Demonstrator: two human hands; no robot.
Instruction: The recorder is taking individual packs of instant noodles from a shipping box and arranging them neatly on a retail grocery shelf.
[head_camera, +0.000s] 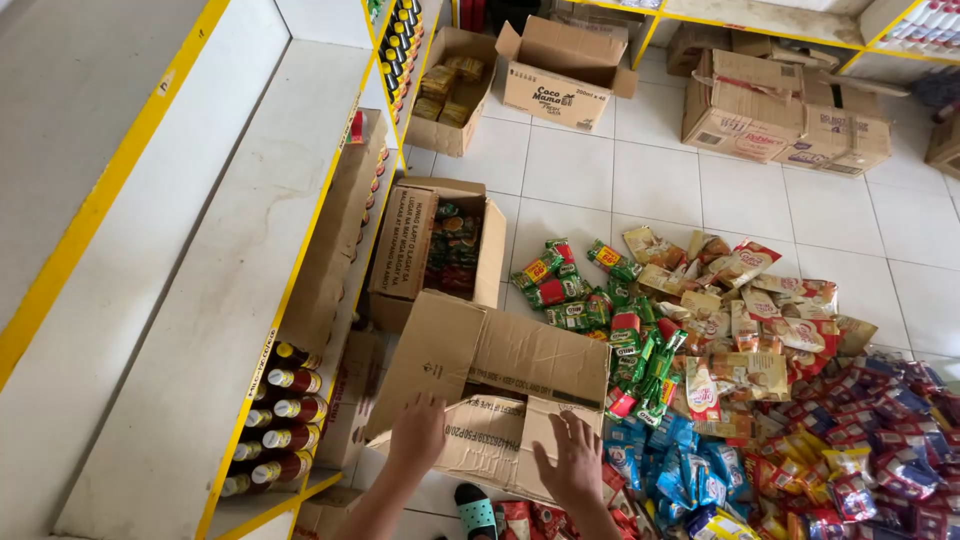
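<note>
Head view: left hand (417, 432) and right hand (574, 462) rest flat, fingers spread, on the cardboard box (495, 395) flaps; pressing could buckle them, or shove the box into the sachet pile (700, 400).

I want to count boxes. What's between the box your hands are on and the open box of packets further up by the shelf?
Only bare white floor tile, seen in the head view.

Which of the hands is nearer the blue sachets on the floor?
Right. The right hand rests on the cardboard box flap beside the blue sachets; the left hand is farther away across the box.
</note>
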